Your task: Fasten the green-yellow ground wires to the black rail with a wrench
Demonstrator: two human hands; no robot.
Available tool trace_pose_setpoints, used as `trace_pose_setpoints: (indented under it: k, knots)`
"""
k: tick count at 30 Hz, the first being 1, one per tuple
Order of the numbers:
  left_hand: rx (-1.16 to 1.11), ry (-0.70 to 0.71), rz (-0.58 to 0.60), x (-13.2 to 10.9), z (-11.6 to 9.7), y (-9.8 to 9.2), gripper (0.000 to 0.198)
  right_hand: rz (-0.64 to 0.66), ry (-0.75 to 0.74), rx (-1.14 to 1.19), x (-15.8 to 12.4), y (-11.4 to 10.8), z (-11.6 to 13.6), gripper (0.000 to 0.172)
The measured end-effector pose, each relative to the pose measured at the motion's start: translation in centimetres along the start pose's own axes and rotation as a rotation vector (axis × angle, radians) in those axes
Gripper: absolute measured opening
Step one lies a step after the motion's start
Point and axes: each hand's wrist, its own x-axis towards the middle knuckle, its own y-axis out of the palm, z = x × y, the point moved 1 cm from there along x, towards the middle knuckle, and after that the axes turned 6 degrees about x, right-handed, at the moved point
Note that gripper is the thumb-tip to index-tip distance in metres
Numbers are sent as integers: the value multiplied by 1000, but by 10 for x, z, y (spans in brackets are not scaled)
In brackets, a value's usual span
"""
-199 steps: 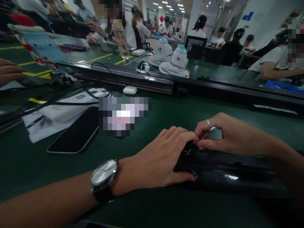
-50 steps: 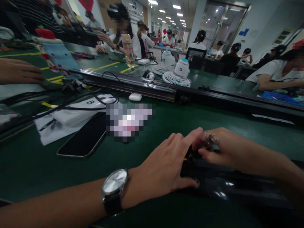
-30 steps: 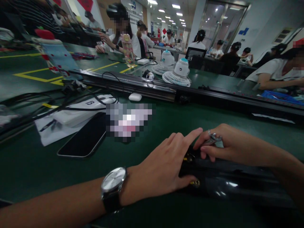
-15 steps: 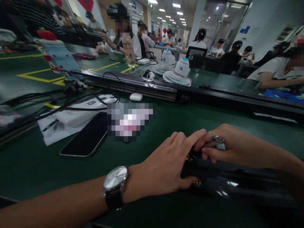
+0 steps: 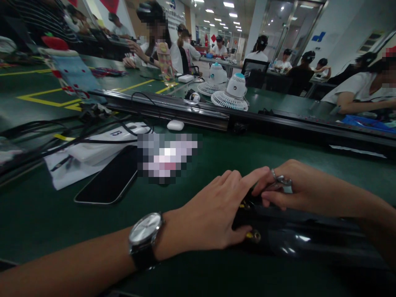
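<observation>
While the left hand (image 5: 213, 218) is lying flat over the near end of a long glossy black part (image 5: 309, 241), its fingers (image 5: 238, 183) are stretching out loosely, side by side, across the top, clamped on nothing, and the thumb is running along the near side. A small brass-coloured fitting (image 5: 254, 236) is showing on the part just beside the thumb tip. The right hand (image 5: 301, 187) is reaching in from the right, its fingers pinching together on a small metal tool (image 5: 282, 182) right at the left index fingertip; whether the tool is touching the part is hidden. The black part is lying on the green desk (image 5: 46, 222), running rightwards from under both hands. A wristwatch (image 5: 144, 236) is sitting on the left wrist. Well to the left of the fingers a dark phone (image 5: 108, 181) is lying face up, touching white papers (image 5: 89, 153). Beyond the fingers, a white earbud case (image 5: 175, 125) is resting near a black rail, with two small fans (image 5: 230, 93) standing farther back.
</observation>
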Motion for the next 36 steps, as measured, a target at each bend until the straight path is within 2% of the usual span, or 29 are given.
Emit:
trace_pose_setpoints:
  k: [6, 11, 15, 21, 30, 36]
  knots:
    - [66, 1, -19, 3, 1, 4, 130, 5, -14, 22, 0, 0, 1, 13]
    - [99, -43, -37, 2, -4, 5, 129, -11, -24, 25, -2, -1, 2, 11]
    - [69, -13, -42, 0, -2, 2, 122, -2, -8, 34, -2, -3, 3, 12]
    - [113, 10, -19, 4, 1, 3, 132, -2, 33, 49, 0, -3, 2, 15]
    - [138, -22, 8, 4, -5, 5, 123, 51, 78, 112, -2, -9, -8, 13]
    - [121, 14, 29, 3, -3, 2, 108, 122, 82, 191, -2, -12, -14, 20]
